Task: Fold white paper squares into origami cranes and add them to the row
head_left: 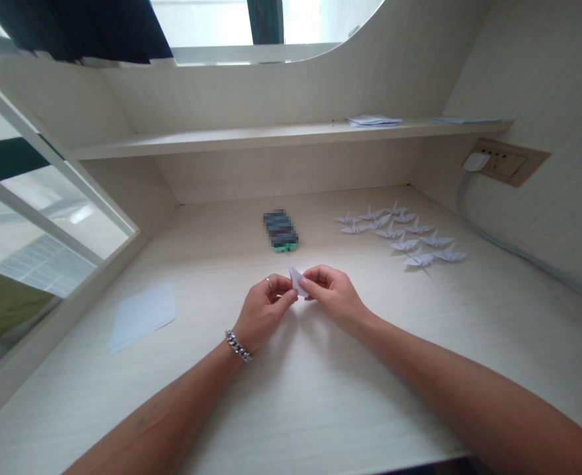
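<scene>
Between my two hands is a small folded piece of white paper (pixel 297 280), its pointed tip facing up and away. My left hand (pixel 266 305), with a ring and a chain bracelet, pinches its left lower edge. On the other side my right hand (pixel 336 295) grips it between thumb and fingers. Both hands are just above the pale desk (pixel 251 409). Several white paper cranes (pixel 390 231) stand grouped at the back right. Flat on the desk at the left lies white square paper (pixel 145 315), perhaps more than one sheet.
A phone-like object (pixel 281 231), blurred out, with a green edge, lies beyond my hands. Folded papers (pixel 374 121) rest on the shelf (pixel 251 140) above the desk. From the wall socket (pixel 511 161) at the right, a grey cable (pixel 513 247) runs down along the desk's right side.
</scene>
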Action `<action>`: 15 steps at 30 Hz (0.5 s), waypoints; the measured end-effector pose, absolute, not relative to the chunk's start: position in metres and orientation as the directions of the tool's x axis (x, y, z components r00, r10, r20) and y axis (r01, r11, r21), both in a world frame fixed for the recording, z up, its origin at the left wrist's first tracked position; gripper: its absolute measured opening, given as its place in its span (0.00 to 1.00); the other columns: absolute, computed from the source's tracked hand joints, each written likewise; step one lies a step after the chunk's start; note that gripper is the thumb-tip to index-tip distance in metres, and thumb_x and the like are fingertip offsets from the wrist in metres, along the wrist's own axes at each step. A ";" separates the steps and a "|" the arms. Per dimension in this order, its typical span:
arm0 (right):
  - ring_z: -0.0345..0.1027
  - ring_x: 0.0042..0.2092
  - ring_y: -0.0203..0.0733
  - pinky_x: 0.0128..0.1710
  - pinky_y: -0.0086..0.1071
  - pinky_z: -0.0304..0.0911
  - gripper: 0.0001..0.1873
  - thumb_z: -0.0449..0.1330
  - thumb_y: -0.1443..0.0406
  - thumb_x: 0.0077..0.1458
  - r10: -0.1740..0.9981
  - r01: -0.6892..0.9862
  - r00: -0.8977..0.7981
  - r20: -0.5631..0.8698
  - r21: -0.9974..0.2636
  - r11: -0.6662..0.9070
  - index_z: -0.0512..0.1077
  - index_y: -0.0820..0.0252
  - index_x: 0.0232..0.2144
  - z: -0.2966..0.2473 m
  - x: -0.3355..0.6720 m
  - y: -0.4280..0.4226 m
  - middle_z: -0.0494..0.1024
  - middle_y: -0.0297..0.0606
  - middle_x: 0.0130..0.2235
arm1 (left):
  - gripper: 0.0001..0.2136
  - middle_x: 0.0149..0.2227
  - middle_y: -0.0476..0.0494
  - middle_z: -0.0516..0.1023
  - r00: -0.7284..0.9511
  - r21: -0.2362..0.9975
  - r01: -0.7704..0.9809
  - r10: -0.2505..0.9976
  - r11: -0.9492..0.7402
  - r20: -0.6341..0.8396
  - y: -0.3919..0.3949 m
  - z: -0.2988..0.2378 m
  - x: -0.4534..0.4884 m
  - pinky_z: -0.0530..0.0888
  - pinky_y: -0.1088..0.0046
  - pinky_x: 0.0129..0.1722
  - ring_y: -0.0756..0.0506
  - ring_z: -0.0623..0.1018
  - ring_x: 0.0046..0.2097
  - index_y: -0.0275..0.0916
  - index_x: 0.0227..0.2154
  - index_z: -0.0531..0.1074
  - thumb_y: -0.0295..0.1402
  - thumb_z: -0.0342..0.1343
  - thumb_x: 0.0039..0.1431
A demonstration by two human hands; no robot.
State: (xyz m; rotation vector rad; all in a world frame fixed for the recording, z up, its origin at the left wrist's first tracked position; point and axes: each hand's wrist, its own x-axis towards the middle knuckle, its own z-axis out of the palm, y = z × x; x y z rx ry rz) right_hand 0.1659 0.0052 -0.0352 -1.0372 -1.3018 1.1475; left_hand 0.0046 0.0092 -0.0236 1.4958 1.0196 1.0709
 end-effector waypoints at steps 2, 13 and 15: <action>0.70 0.32 0.39 0.33 0.33 0.66 0.11 0.64 0.59 0.49 0.984 -0.015 -0.057 0.167 -0.986 0.166 0.73 0.63 0.30 -0.034 0.165 0.004 0.76 0.37 0.30 | 0.06 0.30 0.46 0.77 0.231 0.980 0.099 0.962 -0.175 0.148 0.009 -0.023 0.005 0.71 0.74 0.33 0.49 0.76 0.32 0.35 0.29 0.73 0.32 0.62 0.50; 0.70 0.33 0.39 0.34 0.32 0.65 0.11 0.65 0.59 0.49 0.977 -0.011 -0.056 0.206 -0.979 0.205 0.74 0.62 0.29 -0.033 0.160 -0.001 0.78 0.39 0.31 | 0.07 0.27 0.47 0.75 0.141 0.965 0.105 0.964 -0.239 0.223 0.007 -0.021 0.006 0.70 0.76 0.29 0.50 0.74 0.29 0.35 0.27 0.73 0.34 0.63 0.50; 0.70 0.33 0.40 0.34 0.32 0.65 0.10 0.65 0.59 0.49 0.976 -0.012 -0.041 0.216 -0.976 0.215 0.75 0.62 0.29 -0.032 0.161 -0.001 0.78 0.39 0.31 | 0.08 0.27 0.47 0.75 0.164 0.966 0.116 0.963 -0.233 0.212 0.005 -0.022 0.006 0.69 0.76 0.28 0.50 0.73 0.29 0.36 0.27 0.73 0.35 0.64 0.50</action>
